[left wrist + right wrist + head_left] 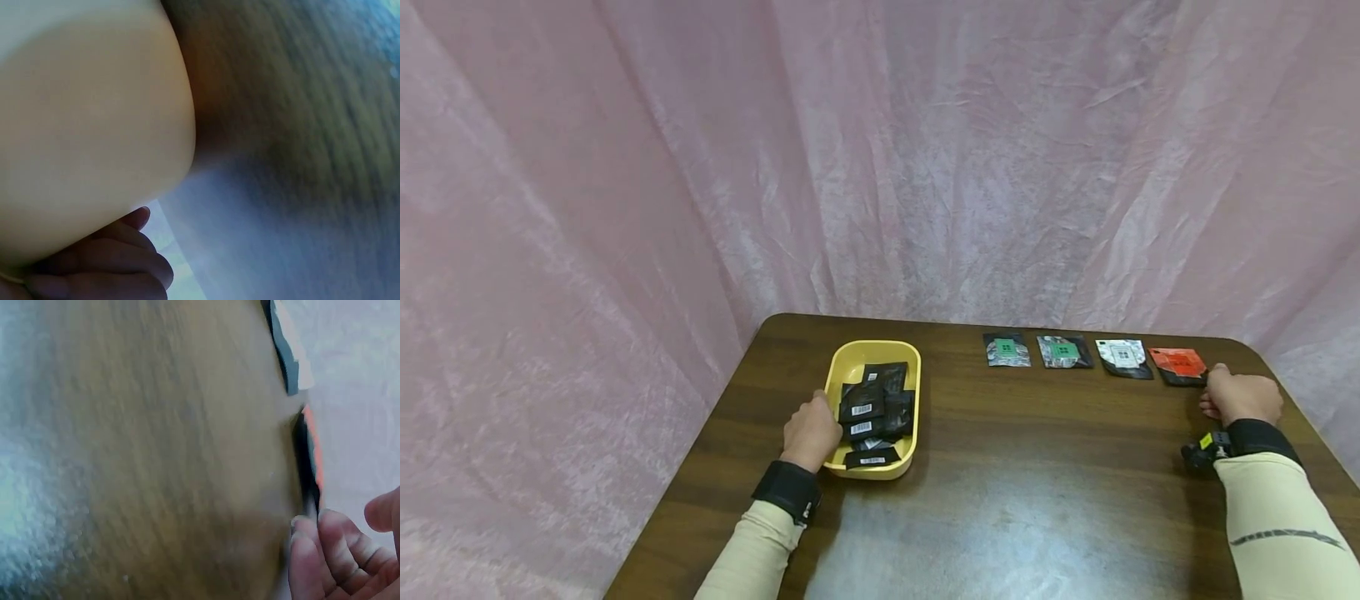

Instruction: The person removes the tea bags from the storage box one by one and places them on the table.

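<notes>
My left hand [808, 435] grips the left side of a yellow plastic tub [917, 379]. Inside the tub lie several small black packets [865, 402], some showing white barcode labels. The left wrist view has curled fingers [119, 265] low in it, with a large pale shape blocking much of the rest. At the far right, my right hand [1243, 396] is by the right end of a red-and-black packet [1180, 365] that lies flat. In the right wrist view the fingertips [331, 522] touch that packet's end, and the thumb stands apart from it.
Left of the red packet, a white-and-black packet [1124, 357] and two green-labelled packets [1064, 352] lie in a row along the far edge of the brown wooden table [1000, 467]. A pink curtain [925, 167] hangs behind the table.
</notes>
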Demonstrator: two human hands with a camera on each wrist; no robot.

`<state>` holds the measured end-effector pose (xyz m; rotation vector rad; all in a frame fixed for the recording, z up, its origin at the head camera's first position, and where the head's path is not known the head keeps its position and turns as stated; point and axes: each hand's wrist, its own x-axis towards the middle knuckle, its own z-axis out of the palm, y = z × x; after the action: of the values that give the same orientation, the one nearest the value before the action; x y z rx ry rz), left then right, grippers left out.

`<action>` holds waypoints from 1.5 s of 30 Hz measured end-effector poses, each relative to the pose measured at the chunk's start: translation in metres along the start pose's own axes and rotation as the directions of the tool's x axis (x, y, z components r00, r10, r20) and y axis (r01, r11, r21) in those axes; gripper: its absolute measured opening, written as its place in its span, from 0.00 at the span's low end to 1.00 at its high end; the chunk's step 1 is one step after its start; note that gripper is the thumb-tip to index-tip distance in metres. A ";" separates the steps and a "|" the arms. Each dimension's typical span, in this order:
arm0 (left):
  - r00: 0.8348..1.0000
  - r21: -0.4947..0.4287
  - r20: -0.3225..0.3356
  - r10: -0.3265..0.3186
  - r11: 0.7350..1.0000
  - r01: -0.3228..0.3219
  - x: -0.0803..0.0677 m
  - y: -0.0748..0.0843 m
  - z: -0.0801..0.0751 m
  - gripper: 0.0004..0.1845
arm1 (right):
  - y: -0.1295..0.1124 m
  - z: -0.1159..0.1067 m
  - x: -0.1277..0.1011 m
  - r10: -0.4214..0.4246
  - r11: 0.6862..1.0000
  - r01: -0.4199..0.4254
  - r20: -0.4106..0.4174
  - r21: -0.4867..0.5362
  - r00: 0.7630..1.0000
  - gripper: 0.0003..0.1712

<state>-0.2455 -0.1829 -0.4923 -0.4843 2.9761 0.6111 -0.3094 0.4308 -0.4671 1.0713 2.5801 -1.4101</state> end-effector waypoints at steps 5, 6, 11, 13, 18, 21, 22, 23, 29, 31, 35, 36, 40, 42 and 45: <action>1.000 -0.002 -0.004 0.012 1.000 -0.012 -0.001 0.001 0.000 0.22 | -0.014 0.003 0.003 -0.149 0.986 0.138 -0.125 -0.091 0.981 0.38; 1.000 -0.003 -0.003 0.011 1.000 -0.011 -0.001 0.001 0.000 0.22 | -0.018 0.005 0.003 -0.190 0.980 0.178 -0.141 -0.092 0.972 0.39; 1.000 0.001 0.001 0.004 1.000 -0.004 0.000 0.002 -0.001 0.23 | -0.055 0.022 -0.011 -0.411 0.912 0.399 -0.227 -0.097 0.883 0.38; 1.000 0.002 0.003 -0.002 1.000 0.002 0.001 0.003 0.000 0.24 | -0.075 0.032 -0.022 -0.498 0.867 0.486 -0.236 -0.108 0.835 0.35; 1.000 0.000 0.004 -0.003 1.000 0.003 0.002 0.006 0.001 0.24 | -0.122 0.068 -0.062 -0.705 0.709 0.695 -0.167 -0.121 0.689 0.30; 1.000 -0.004 0.001 0.002 1.000 -0.002 0.002 0.008 0.001 0.23 | -0.144 0.096 -0.088 -0.788 0.616 0.784 -0.061 -0.074 0.613 0.30; 1.000 -0.003 0.000 0.005 1.000 -0.005 0.002 0.009 0.001 0.22 | -0.150 0.106 -0.097 -0.806 0.591 0.804 -0.013 -0.054 0.592 0.31; 1.000 -0.003 -0.002 0.007 1.000 -0.007 0.002 0.009 0.002 0.23 | -0.156 0.117 -0.105 -0.823 0.565 0.824 0.029 -0.044 0.567 0.32; 1.000 -0.004 0.004 0.003 1.000 -0.003 0.002 0.013 0.003 0.24 | -0.180 0.179 -0.163 -0.859 0.402 0.911 0.305 -0.092 0.410 0.43; 1.000 -0.009 0.002 -0.002 1.000 0.002 0.003 0.014 0.003 0.23 | -0.183 0.201 -0.179 -0.851 0.349 0.930 0.376 -0.118 0.367 0.48; 1.000 -0.011 -0.015 0.006 1.000 -0.006 0.003 0.015 0.007 0.21 | -0.180 0.246 -0.202 -0.810 0.246 0.958 0.512 -0.146 0.286 0.58; 1.000 -0.011 -0.019 0.008 1.000 -0.008 0.002 0.015 0.008 0.21 | -0.178 0.256 -0.206 -0.794 0.225 0.964 0.545 -0.146 0.268 0.60; 0.999 -0.001 -0.032 0.030 1.000 -0.030 0.002 0.013 0.011 0.20 | -0.171 0.289 -0.221 -0.734 0.148 0.981 0.651 -0.123 0.193 0.59; 0.999 0.000 -0.035 0.037 0.999 -0.037 0.003 0.013 0.011 0.20 | -0.168 0.302 -0.227 -0.710 0.121 0.986 0.685 -0.112 0.165 0.56; 0.999 0.001 -0.031 0.037 0.999 -0.037 0.003 0.013 0.011 0.21 | -0.163 0.319 -0.233 -0.678 0.074 0.991 0.723 -0.110 0.131 0.50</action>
<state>-0.2525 -0.1679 -0.4981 -0.4430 3.0209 0.6114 -0.3188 0.0035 -0.4617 -1.1687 2.7801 -0.4516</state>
